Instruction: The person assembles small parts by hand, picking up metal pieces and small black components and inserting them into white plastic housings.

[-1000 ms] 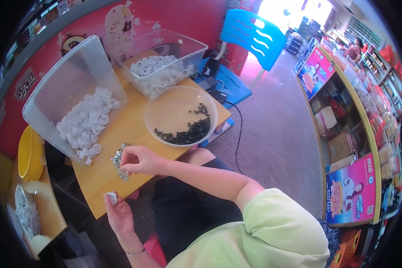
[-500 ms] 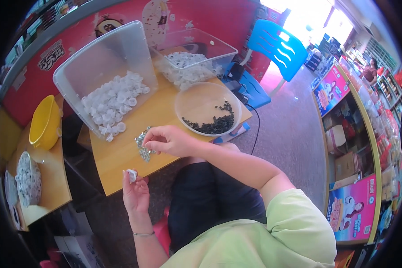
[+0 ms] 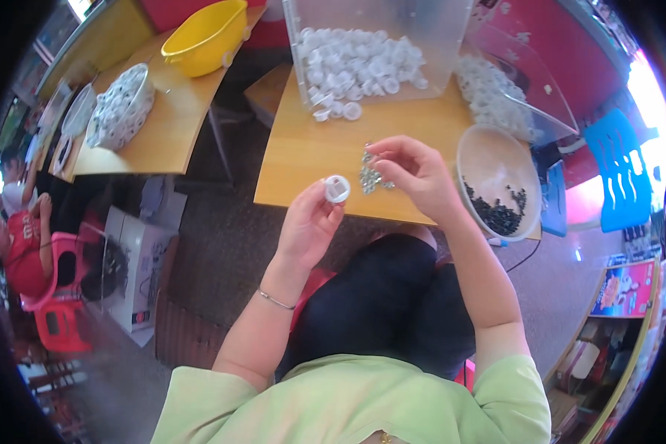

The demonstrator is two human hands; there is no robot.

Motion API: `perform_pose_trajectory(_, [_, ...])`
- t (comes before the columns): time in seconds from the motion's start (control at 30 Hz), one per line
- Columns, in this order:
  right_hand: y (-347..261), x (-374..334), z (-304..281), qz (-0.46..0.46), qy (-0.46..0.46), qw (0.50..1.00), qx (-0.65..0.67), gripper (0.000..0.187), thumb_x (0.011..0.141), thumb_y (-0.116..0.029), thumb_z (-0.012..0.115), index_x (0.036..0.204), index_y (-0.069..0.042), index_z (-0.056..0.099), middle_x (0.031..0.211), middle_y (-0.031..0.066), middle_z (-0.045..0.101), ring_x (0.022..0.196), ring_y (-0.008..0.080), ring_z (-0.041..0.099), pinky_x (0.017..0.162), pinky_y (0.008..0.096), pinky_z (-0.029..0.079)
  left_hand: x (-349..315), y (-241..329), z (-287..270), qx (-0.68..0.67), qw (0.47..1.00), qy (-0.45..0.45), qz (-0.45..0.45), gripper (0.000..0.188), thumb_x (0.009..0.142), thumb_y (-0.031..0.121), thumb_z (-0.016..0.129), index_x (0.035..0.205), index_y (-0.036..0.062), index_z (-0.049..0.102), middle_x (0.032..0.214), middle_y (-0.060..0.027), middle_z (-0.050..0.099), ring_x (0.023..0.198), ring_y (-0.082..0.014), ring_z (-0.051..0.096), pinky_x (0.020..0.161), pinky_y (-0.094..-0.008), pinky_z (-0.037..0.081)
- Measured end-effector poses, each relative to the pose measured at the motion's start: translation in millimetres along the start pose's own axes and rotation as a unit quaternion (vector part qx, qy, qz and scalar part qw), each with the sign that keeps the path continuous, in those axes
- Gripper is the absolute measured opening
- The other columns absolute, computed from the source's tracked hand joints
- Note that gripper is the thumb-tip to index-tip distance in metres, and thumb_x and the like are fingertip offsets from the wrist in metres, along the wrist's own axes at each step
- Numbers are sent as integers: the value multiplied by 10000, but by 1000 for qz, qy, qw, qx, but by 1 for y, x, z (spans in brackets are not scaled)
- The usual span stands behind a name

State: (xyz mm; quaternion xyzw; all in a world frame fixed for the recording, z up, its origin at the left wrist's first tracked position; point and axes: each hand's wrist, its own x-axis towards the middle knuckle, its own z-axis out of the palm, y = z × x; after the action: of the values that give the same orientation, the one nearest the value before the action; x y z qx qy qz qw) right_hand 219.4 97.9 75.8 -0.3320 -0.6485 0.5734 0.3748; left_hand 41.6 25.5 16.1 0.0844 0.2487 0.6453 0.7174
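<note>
My left hand point(image 3: 307, 222) pinches a round white plastic cap point(image 3: 337, 189) just off the near edge of the wooden table point(image 3: 296, 159); its face with a rectangular recess is turned up. My right hand point(image 3: 422, 177) hovers by a small pile of shiny silver metal pieces point(image 3: 368, 177) on that table, thumb and fingertips closed together. Whatever lies between those fingertips is too small to make out. Behind the pile, a tipped translucent bin point(image 3: 451, 52) holds a heap of white plastic caps point(image 3: 362, 65), some spilling onto the tabletop. To the right sits a round bowl point(image 3: 488, 144) with small black pieces point(image 3: 499, 216).
A clear box point(image 3: 559, 111) with more white parts point(image 3: 492, 96) stands at the back right, near a blue chair point(image 3: 618, 170). On another table at left are a yellow basin point(image 3: 207, 41) and a full bowl of parts point(image 3: 122, 107). A person in red point(image 3: 26, 255) sits far left.
The view has swung left, so the table appears further right. The cap in my left hand now faces up, and my hands are closer together. My right hand stays by the metal pieces.
</note>
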Motion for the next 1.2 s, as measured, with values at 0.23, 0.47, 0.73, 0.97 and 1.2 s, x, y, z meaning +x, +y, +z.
perform_pose_trajectory(0.23, [15, -16, -10, 12, 56, 997, 50, 235, 836, -65, 610, 1061, -19, 560, 846, 16, 599, 748, 57, 550, 672, 193, 445, -2, -1, 2, 55, 998, -12, -1, 236, 917, 152, 490, 1084, -8, 536, 939, -72, 611, 814, -123, 609, 700, -218, 531])
perform_pose_trajectory(0.47, [23, -22, -12, 5, 94, 993, 66, 137, 820, -56, 625, 938, -27, 563, 826, 38, 627, 697, 58, 553, 632, 187, 446, -1, -6, 5, 70, 997, -31, 9, 240, 910, 127, 505, 1103, -10, 545, 975, -83, 618, 857, -139, 618, 740, -232, 532])
perform_pose_trajectory(0.73, [31, -11, -21, -27, 92, 992, 83, 86, 832, -73, 622, 872, -36, 556, 807, 39, 634, 663, 50, 538, 622, 184, 441, 2, -4, 5, 70, 997, -39, 14, 245, 903, 119, 520, 1110, -10, 546, 992, -85, 615, 869, -143, 614, 747, -237, 529])
perform_pose_trajectory(0.97, [36, -8, -16, -40, 92, 989, 105, 84, 834, -78, 628, 863, -28, 567, 763, 3, 598, 661, 49, 549, 610, 184, 447, 3, -5, 6, 65, 996, -50, 23, 235, 902, 107, 518, 1104, -9, 551, 1001, -96, 616, 873, -141, 615, 746, -234, 529])
perform_pose_trajectory(1.2, [31, -2, -17, -26, 99, 989, 105, 104, 878, -107, 566, 950, -34, 553, 836, 33, 616, 695, 61, 554, 639, 190, 446, 7, -8, 10, 83, 994, -57, 33, 232, 912, 89, 496, 1106, -25, 552, 1013, -116, 617, 873, -162, 624, 768, -239, 528])
